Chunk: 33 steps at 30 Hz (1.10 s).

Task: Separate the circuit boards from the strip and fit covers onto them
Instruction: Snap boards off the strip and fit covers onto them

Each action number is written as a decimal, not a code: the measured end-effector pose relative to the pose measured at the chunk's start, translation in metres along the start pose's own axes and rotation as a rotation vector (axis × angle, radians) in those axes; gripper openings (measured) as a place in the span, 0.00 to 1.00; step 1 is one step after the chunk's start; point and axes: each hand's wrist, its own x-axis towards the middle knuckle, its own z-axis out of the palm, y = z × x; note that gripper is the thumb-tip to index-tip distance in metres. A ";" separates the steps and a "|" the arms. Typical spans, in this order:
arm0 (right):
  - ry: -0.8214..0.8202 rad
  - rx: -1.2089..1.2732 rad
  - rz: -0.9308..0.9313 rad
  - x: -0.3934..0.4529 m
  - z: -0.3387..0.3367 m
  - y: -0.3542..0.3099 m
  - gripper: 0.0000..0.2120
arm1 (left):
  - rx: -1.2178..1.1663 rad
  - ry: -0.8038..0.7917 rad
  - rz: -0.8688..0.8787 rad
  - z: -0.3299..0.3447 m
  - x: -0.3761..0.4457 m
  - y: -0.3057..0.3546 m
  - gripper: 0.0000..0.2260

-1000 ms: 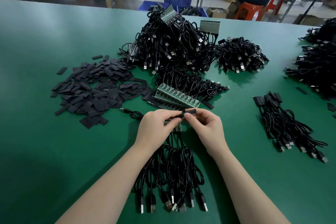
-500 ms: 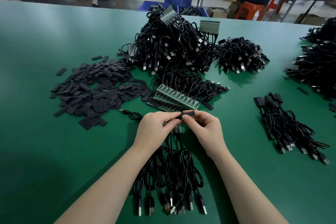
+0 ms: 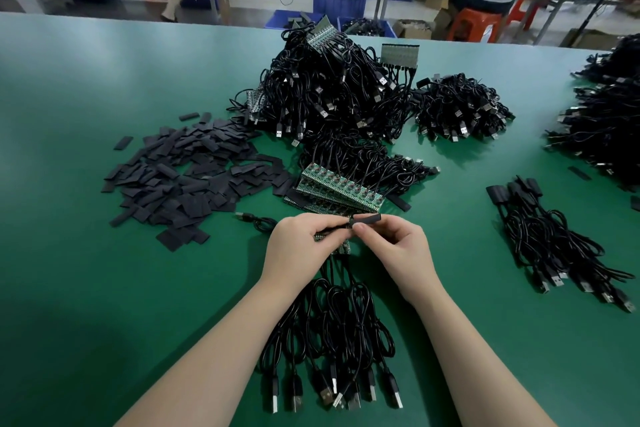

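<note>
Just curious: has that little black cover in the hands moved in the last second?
No. The black cover stays just below the green board strip.

No text, label or number is readable anywhere (board markings too small to tell).

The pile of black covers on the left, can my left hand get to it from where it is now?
Probably yes. The pile of black covers lies in the open on the green table, nothing between it and the left hand, but that hand is holding a circuit board strip.

Black cover point(image 3: 367, 218) horizontal, over green strip point(image 3: 341, 188).
</note>
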 end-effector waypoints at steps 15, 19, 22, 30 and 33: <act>0.034 -0.016 0.001 -0.002 0.002 0.000 0.04 | 0.006 -0.021 0.025 0.001 0.001 -0.004 0.08; 0.033 -0.055 0.007 -0.003 0.002 0.000 0.05 | 0.025 -0.016 0.037 0.000 0.000 -0.003 0.08; 0.030 -0.068 0.009 -0.004 0.002 0.000 0.04 | 0.043 -0.025 0.060 -0.001 0.000 -0.003 0.08; 0.047 -0.074 0.001 -0.002 0.001 0.002 0.05 | 0.037 -0.036 0.060 0.000 0.000 -0.002 0.08; 0.052 -0.054 0.012 -0.002 0.000 0.004 0.04 | 0.037 -0.030 0.059 0.001 0.000 -0.001 0.08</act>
